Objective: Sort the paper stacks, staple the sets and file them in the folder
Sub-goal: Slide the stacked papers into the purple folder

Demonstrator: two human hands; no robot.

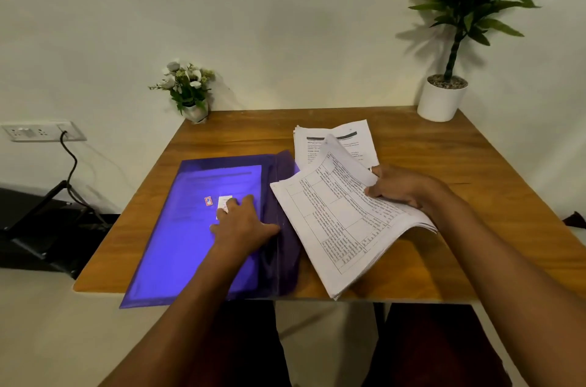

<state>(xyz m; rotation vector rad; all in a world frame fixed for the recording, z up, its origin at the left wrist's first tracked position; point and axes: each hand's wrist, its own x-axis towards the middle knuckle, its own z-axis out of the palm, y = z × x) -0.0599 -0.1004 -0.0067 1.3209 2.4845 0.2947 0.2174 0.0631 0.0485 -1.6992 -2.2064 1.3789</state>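
A translucent purple folder (190,247) lies on the left half of the wooden table (475,196), with paper showing through it and two small stickers on its cover. My left hand (242,222) rests flat on the folder, fingers spread. My right hand (401,185) grips a thick set of printed sheets with tables (336,225), its right edge lifted off the table and its left corner over the folder's flap. Behind it lies another paper stack (339,138) with printed text. No stapler is in view.
A small pot of white flowers (187,88) stands at the table's back left edge. A tall green plant in a white pot (442,96) occupies the back right corner. A wall socket with a black cable (41,131) is to the left, above a dark object on the floor.
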